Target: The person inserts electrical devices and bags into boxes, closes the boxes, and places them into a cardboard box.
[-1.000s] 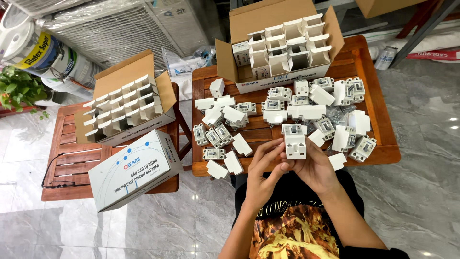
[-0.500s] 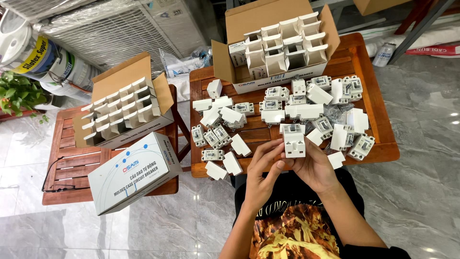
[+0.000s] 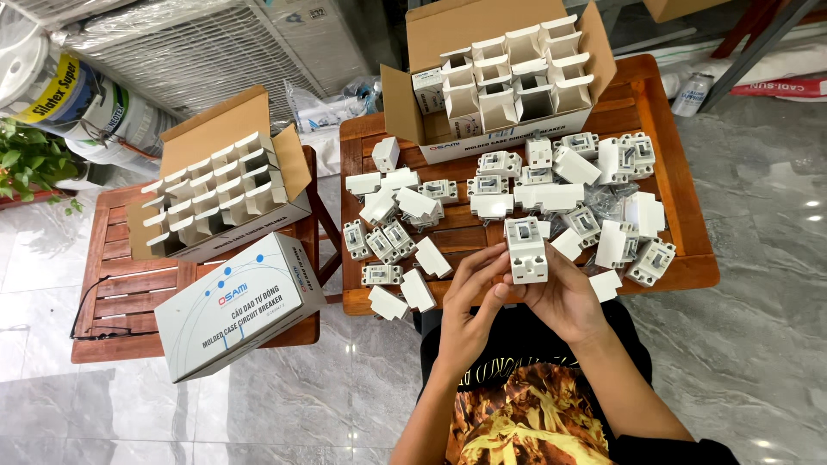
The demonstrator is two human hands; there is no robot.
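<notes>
The person holds one white circuit breaker [image 3: 526,251] in both hands just above the near edge of the wooden table [image 3: 680,215], in front of the chest. The left hand [image 3: 466,303] closes its fingers on the breaker's left side, and the right hand [image 3: 562,295] cups it from the right and below, thumb against its lower edge. It seems to be the inspecting or turning step, with the piece lifted clear of the loose breakers [image 3: 517,185] scattered on the table. The breaker's long axis runs roughly away from the person, its switch face turned up toward the camera. A next move would call for a firm two-sided grip while rotating it.
</notes>
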